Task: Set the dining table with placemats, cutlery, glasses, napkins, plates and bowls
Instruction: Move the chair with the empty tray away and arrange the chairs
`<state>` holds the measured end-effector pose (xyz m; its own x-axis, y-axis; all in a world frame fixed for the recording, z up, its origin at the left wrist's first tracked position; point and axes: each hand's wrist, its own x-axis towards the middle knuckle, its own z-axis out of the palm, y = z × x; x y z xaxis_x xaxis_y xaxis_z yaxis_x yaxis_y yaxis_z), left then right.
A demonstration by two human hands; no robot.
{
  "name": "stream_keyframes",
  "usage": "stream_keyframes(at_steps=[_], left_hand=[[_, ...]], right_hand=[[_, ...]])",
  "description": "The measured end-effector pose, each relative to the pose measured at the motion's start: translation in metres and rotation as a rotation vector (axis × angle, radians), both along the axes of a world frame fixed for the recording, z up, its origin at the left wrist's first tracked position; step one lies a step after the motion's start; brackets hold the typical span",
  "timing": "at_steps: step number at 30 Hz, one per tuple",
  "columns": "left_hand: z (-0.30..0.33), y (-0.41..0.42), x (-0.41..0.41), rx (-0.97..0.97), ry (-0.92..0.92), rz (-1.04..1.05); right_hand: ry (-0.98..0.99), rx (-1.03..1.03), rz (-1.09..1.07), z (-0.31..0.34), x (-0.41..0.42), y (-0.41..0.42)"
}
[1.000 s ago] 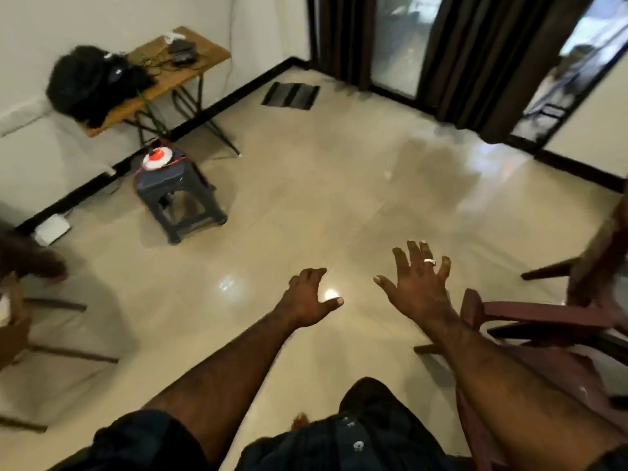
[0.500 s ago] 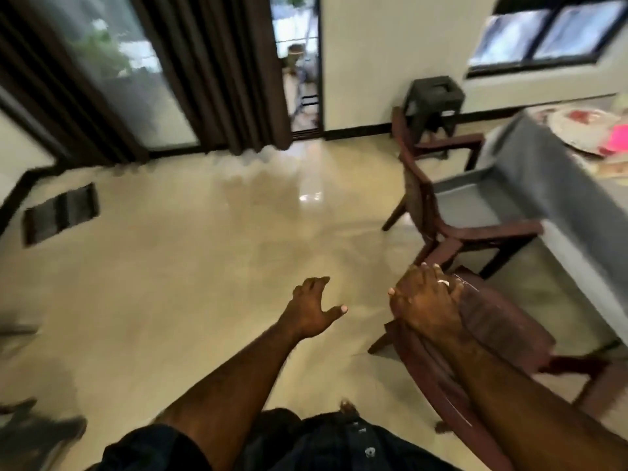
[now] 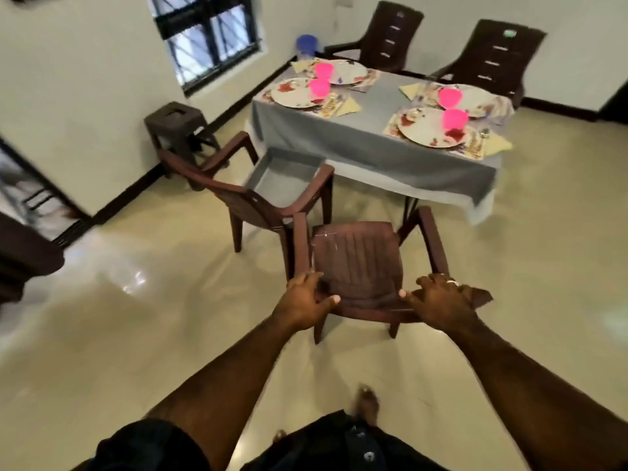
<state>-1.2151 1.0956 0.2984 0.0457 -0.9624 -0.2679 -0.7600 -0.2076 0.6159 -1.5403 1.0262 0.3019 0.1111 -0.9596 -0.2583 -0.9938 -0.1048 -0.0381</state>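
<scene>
While the table (image 3: 370, 144) stands laid at the far right, the near chair (image 3: 356, 263), judged light, stiff plastic, is gripped at its backrest top by the left hand (image 3: 304, 300) and right hand (image 3: 438, 299), fingers curled.

Single head-worn wide-angle view, approx. standing height, faced fwd and steeply down. Both forearms entered from the bottom edge; the hands (image 3: 370, 302) lay near centre, close to the lens, on the back of a brown chair (image 3: 360, 263). The set surface (image 3: 370, 144) sat farther off, upper right. Walls and window bowed toward the frame edges. No second view.
</scene>
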Motion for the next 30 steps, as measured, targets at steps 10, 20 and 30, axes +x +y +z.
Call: stream_keyframes(at_steps=[10, 20, 30], left_hand=[[0.003, 0.006, -0.045, 0.006, -0.218, -0.391], [0.023, 0.002, -0.048, 0.160, -0.402, -0.404], [0.036, 0.019, -0.027, -0.014, -0.593, -0.391]], right_hand=[[0.039, 0.144, 0.102, 0.015, -0.059, 0.044], [0.124, 0.016, 0.181, 0.002, -0.064, 0.065], [-0.053, 0.122, 0.036, 0.004, -0.021, 0.113]])
